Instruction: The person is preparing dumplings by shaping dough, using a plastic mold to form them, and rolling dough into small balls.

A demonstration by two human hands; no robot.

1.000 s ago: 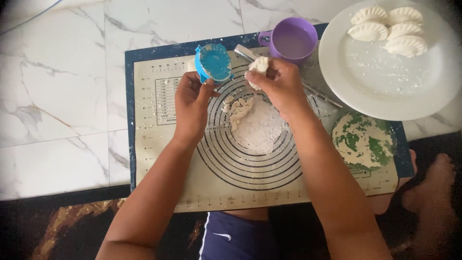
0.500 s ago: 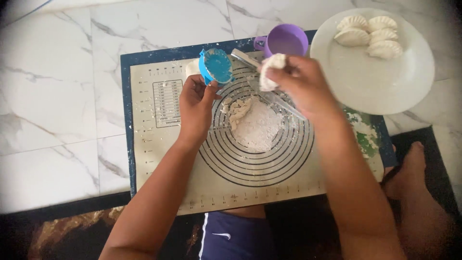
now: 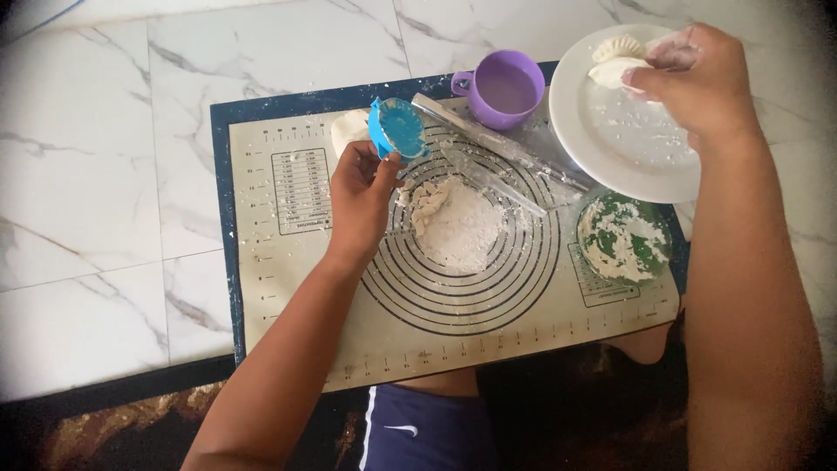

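Now L hand (image 3: 362, 196) grips blue press (image 3: 398, 129).

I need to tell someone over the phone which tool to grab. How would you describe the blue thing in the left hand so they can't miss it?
Start at the beige pastry mat with ring markings on the marble floor. At its upper middle, the left hand holds a small round dumpling press, left of the purple cup. It is the only bright blue thing there.

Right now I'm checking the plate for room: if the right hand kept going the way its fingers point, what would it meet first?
The right hand points left over the white plate; it would probably meet the folded dumplings by its fingertips first, though height above them is unclear.
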